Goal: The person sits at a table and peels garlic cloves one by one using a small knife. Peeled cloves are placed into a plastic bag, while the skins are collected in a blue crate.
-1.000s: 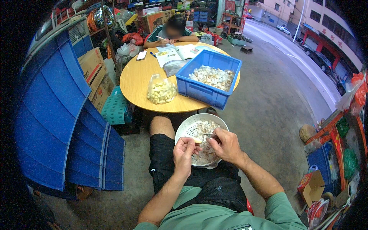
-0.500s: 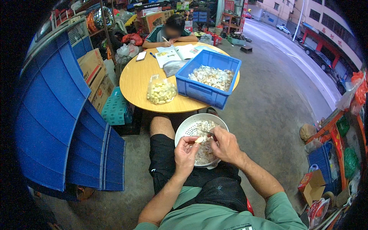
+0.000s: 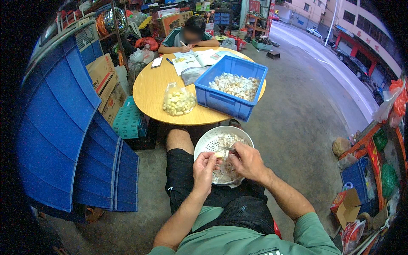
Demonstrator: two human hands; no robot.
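Note:
My left hand [image 3: 205, 171] pinches a pale garlic clove [image 3: 220, 154] between thumb and fingertips, above a white colander [image 3: 202, 143] on my lap. A small knife [image 3: 227, 148] is gripped in my right hand [image 3: 250, 162], its blade pointing left beside the clove. Loose papery skin shows between the two hands. Inside the colander lie garlic skins [image 3: 225, 174]; the hands cover part of them. On the round wooden table [image 3: 148, 95] ahead, a clear plastic bag [image 3: 178, 102] holds peeled cloves, and a blue crate [image 3: 225, 103] contains a heap of garlic skins.
Across the table another person [image 3: 189, 36] writes, with an open book [image 3: 206, 57] and a phone [image 3: 157, 62] nearby. Blue curved panels [image 3: 63, 114] and cardboard boxes [image 3: 102, 76] stand at left. An orange rack [image 3: 361, 142] and an open carton [image 3: 347, 206] are at right.
The clove has turned in my left fingers and shows more of its side. The knife and right hand have shifted slightly, and loose skin now shows beside the clove.

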